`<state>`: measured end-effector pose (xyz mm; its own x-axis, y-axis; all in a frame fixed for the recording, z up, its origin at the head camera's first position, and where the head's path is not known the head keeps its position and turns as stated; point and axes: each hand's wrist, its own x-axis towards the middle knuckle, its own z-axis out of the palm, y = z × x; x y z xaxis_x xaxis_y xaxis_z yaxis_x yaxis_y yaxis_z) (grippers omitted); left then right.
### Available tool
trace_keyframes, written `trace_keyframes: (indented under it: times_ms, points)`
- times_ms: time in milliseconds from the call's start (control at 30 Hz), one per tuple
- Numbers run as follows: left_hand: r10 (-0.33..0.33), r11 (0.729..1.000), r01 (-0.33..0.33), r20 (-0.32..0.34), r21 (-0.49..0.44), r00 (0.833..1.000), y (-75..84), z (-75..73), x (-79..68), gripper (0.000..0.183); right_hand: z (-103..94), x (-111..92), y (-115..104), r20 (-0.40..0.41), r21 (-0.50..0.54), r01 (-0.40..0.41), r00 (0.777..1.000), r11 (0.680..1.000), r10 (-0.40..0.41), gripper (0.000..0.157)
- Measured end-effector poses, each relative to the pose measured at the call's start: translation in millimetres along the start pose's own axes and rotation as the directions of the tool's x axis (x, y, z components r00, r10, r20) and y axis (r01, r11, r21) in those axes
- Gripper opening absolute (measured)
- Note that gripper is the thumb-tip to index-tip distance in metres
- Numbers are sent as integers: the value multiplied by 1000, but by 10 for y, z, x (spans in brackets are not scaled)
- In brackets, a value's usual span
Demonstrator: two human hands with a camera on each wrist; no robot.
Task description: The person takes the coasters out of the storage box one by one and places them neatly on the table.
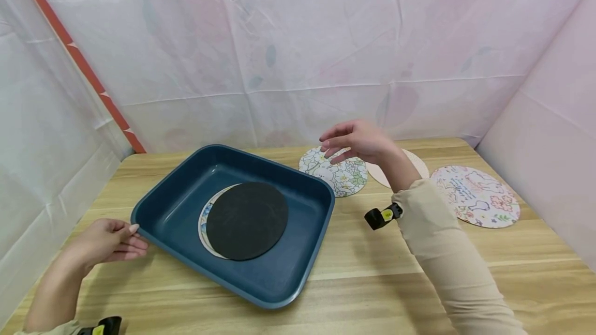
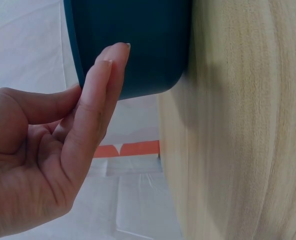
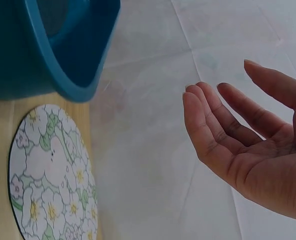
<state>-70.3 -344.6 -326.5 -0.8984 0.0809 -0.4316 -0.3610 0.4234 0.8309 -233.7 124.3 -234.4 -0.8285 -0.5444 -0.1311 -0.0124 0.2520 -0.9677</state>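
Note:
A deep dark-blue rectangular pan (image 1: pixel 298 268) sits at an angle on the table. My left hand (image 1: pixel 109 242) pinches its left corner rim, the thumb on the edge and the fingers along the outer wall (image 2: pixel 153 50). Inside the pan, a round mat lies black side up (image 1: pixel 247 221), partly covering another round mat (image 1: pixel 203 231) whose pale patterned edge shows. My right hand (image 1: pixel 356 141) hovers, empty with fingers loosely bent, over a round flower-and-bear mat (image 1: pixel 346 177) behind the pan's right corner. That mat's printed face (image 3: pixel 53 170) also shows in the right wrist view.
Right of the flower mat lies a plain beige round mat (image 1: pixel 416 162), partly hidden by my right arm. Farther right is a round mat with pink and blue drawings (image 1: pixel 484 198). Pale cloth walls (image 1: pixel 302 56) enclose the wooden table (image 1: pixel 354 293) at the back and sides.

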Motion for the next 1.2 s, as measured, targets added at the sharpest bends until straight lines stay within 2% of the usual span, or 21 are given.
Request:
trace_keyframes:
  times_ms: [367,633,967,1200]
  points:
    - [1,1000,-1,-2,-3,1000,-2,7,-6,35,224,121,3,32,5,13,999,1000,-13,29]
    - [-1,1000,1,-3,-4,1000,3,12,0,35,339,174,31,40,3,13,999,1000,-13,27]
    - [1,1000,0,-6,8,1000,4,24,-2,36,487,250,31,66,19,-26,998,999,25,29]
    - [6,1000,-6,-3,9,1000,-4,25,1,36,572,277,29,88,12,-9,996,1000,7,29]
